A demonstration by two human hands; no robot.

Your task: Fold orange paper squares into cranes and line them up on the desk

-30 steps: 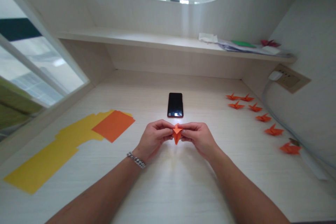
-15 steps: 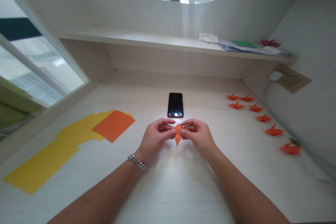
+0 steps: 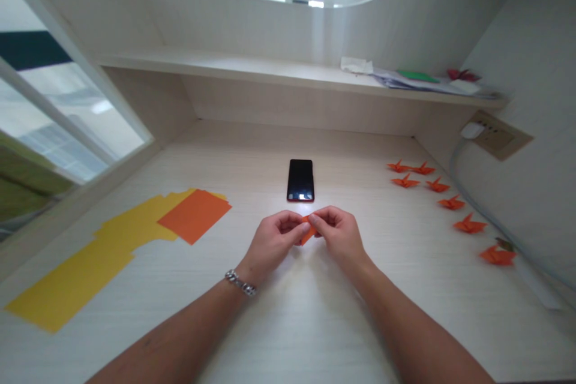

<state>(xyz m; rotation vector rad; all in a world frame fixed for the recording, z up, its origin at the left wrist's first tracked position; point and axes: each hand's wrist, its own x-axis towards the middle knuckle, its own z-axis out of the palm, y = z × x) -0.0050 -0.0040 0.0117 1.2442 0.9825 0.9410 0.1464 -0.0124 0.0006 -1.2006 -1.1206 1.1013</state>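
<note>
Hands meet above the desk (image 3: pixel 288 324) just before the phone (image 3: pixel 300 180): we pinch the half-folded orange paper (image 3: pixel 308 234) between left hand (image 3: pixel 275 243) and right hand (image 3: pixel 339 235), seven finished orange figures (image 3: pixel 452 202) lined up right, flat sheets (image 3: pixel 194 215) left unfolded.

no readable text, labels or signs
</note>
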